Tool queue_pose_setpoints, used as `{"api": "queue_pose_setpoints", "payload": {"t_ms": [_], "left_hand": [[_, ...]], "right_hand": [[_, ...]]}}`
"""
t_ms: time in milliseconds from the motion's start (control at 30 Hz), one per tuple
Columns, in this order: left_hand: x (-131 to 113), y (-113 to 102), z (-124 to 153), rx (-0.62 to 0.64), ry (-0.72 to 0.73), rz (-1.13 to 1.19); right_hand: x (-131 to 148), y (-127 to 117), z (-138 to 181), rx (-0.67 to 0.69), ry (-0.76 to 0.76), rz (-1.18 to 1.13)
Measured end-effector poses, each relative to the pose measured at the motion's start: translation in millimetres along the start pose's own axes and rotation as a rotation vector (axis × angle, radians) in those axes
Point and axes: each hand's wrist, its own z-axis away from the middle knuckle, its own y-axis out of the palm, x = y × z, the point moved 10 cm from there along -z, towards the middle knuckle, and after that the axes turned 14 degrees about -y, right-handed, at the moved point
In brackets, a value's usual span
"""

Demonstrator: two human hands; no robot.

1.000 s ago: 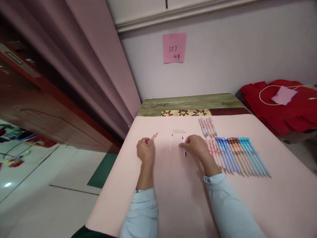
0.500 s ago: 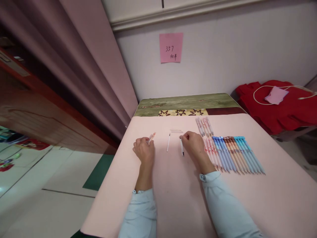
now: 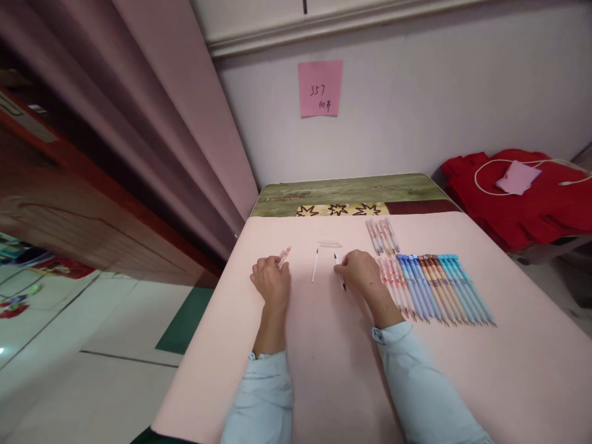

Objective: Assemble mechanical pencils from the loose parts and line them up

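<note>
My left hand rests on the pink mat, its fingers closed around a clear pen barrel with an orange-pink pattern. The barrel's upper end sticks out past the thumb. My right hand pinches the middle of a white pen refill with dark ends, which lies at a slant on or just over the mat. Between the hands is another white pen refill with a dark tip. Beyond them lie a few thin pale sticks or tubes, too small to make out.
Several patterned pens lie behind a row of red-white, blue, brown and turquoise pens at the right. The pink mat covers most of the table. Red cloth with a white cable is at the far right; a curtain hangs left.
My right fingers have slid from the refill's far end down to its middle, and its dark far tip now shows. My left hand has barely moved, still holding the barrel.
</note>
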Motion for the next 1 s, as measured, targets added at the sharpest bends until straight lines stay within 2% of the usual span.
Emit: {"api": "queue_pose_setpoints", "payload": {"t_ms": [200,467,667,867,1000], "left_hand": [[-0.2,1.6,-1.7,0.009,0.003,-0.008],[-10.3,0.0,5.6,0.007,0.05,-0.075],[-24.0,3.1,14.9,0.017,0.144,-0.183],[-29.0,8.0,18.4,0.055,0.155,-0.234],[-29.4,11.2,20.2,0.132,0.118,-0.208]], "right_hand": [[8.0,-1.1,1.9,0.032,-0.018,0.075],[2.5,4.8,-2.1,0.039,-0.039,-0.03],[-4.9,-2.2,-2.2,-0.063,-0.027,-0.122],[-14.0,-6.9,-6.2,-0.17,-0.002,-0.196],[-12.9,1.9,-9.8,-0.196,-0.033,-0.444]]}}
